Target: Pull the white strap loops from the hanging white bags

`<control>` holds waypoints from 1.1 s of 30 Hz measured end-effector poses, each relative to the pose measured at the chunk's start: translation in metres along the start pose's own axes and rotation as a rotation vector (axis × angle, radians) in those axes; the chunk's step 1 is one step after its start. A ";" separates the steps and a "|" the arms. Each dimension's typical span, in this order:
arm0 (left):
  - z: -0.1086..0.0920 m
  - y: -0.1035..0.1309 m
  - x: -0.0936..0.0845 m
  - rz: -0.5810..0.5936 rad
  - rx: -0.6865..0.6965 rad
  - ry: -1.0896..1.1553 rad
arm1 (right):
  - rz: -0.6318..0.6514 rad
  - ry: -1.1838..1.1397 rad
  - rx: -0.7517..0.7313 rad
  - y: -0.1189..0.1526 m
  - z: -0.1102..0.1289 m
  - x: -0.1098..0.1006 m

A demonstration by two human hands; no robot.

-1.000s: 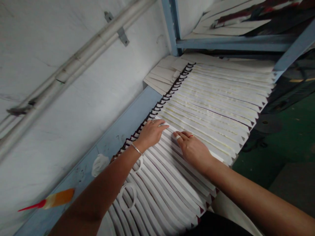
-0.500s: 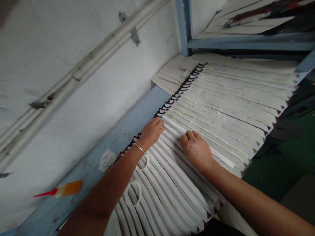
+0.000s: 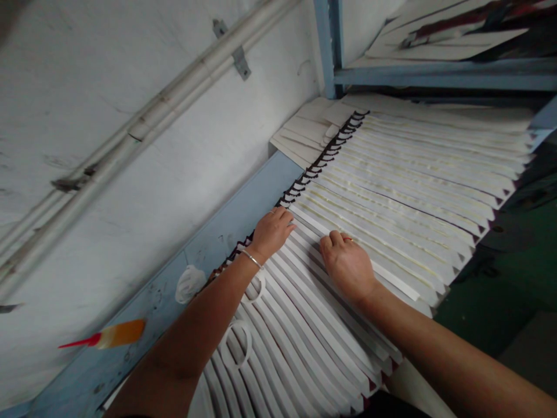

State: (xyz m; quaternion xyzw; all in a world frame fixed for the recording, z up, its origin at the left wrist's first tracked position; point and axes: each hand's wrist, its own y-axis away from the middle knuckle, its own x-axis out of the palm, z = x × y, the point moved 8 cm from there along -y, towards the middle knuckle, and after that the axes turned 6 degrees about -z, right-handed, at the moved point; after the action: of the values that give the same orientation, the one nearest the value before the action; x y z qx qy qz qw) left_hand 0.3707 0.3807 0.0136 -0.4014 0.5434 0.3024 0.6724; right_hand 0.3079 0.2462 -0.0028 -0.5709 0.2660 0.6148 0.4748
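Overlapping white sheets (image 3: 404,186) are laid in a long slanting row, stretched from 6 toward 2 o'clock. Thin yellowish lines are seen across those toward 2 o'clock; pale, ridged bands are shown toward 6. Dark, scalloped ends are lined up facing 10 o'clock, dark triangular tips facing 4.

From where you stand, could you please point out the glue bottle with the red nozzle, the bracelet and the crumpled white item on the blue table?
Glue bottle (image 3: 122,335): head view, orange body.
Bracelet (image 3: 253,259): head view, metal band.
Crumpled white item (image 3: 190,284): head view, middle.
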 end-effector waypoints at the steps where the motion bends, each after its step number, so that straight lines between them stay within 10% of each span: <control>1: 0.000 0.000 0.000 0.001 -0.006 0.008 | 0.010 -0.005 -0.016 -0.001 0.003 0.000; 7: 0.003 -0.004 0.007 0.026 -0.049 0.055 | 0.156 -0.037 -0.065 -0.016 0.020 0.009; 11: 0.017 0.012 -0.025 -0.041 -0.110 0.200 | 0.182 -0.043 -0.036 -0.023 0.021 0.006; 18: 0.009 0.131 -0.061 0.323 -0.357 0.362 | 0.009 -0.291 -0.422 -0.003 0.084 -0.013; 24: -0.006 0.190 -0.052 0.255 -0.292 0.361 | 0.064 -0.364 -0.626 0.012 0.150 0.006; 33: -0.014 0.165 -0.102 0.061 -0.093 0.474 | 0.065 -0.667 -0.258 0.037 0.096 -0.019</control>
State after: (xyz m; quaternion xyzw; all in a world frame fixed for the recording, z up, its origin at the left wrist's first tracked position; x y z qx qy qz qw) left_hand 0.2017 0.4534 0.0771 -0.4751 0.6832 0.2446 0.4977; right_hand 0.2301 0.3089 0.0276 -0.3852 0.0350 0.8106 0.4397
